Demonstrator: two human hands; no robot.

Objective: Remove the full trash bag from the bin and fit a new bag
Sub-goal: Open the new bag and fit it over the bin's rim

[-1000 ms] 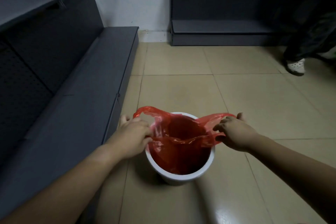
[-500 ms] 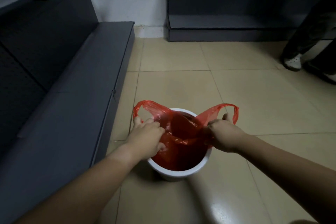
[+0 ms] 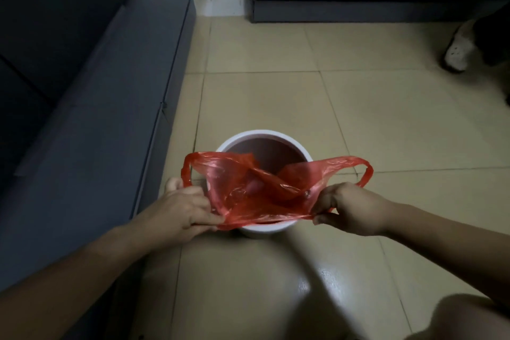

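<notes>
A small round white bin [image 3: 263, 134] stands on the tiled floor. A thin red plastic bag [image 3: 256, 188] with two loop handles is stretched across the near half of the bin's mouth, partly hanging inside. My left hand [image 3: 182, 208] pinches the bag's near edge at the left side of the bin. My right hand [image 3: 349, 208] pinches the same edge at the right. The far half of the bin's inside is uncovered and dark.
A low dark grey shelf unit [image 3: 105, 107] runs along the left, close to the bin. Another dark shelf base [image 3: 358, 0] stands against the far wall. A person's white shoe [image 3: 459, 52] rests on the floor at the far right. My knee [image 3: 466, 317] shows at bottom right.
Both hands have pulled the bag's edge toward me and apart, over the near rim. The far side of the bin, lined before, now shows bare. The view tilted further down.
</notes>
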